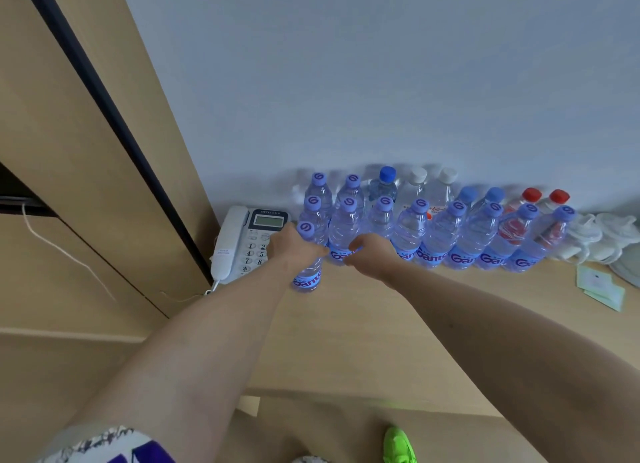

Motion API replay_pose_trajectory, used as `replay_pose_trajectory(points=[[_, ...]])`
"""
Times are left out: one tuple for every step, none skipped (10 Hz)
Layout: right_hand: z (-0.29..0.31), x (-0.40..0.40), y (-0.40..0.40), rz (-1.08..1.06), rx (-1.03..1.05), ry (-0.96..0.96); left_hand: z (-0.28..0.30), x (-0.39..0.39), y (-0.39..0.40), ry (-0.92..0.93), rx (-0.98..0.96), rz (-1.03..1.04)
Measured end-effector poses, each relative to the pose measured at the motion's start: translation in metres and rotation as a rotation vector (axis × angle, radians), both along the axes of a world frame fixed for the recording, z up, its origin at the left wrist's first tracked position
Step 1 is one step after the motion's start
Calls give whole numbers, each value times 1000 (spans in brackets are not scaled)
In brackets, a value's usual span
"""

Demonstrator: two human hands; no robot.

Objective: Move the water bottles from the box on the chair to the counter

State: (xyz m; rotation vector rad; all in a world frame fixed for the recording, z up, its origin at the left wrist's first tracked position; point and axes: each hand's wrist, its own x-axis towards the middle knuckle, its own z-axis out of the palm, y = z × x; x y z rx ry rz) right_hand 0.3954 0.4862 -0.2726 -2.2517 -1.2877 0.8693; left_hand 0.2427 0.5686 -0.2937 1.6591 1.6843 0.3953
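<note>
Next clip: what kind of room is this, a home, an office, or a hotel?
Probably a hotel room, though that is a guess. A corded desk phone sits on a wooden counter against a plain wall, beside rows of small water bottles and wrapped white items that look like guest supplies.

A plain pale blue-grey wall point(381, 81) fills the upper part of the view, evenly lit by soft light. To the left stands a tall light-wood cabinet panel point(86, 150) with 1 dark vertical strip point(104, 91) running down it. A white cord point(62, 251) trails across the wood surface below it. At the bottom, a tan floor point(311, 428) shows under the light-wood edge.
</note>
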Motion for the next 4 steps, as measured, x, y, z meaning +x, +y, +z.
replay_pose_trajectory(points=[[2, -4, -7, -21, -23, -14, 0, 1, -4, -12, 10, -31], [3, -6, -12, -28, -17, -6, -5, 4, -3, -38, 9, -51], [9, -9, -20, -45, -27, -12, 4, 4, -7, -26, -33, -60], [13, -9, -26, -52, -30, -12, 16, 4, -11, -14, -20, -34]])
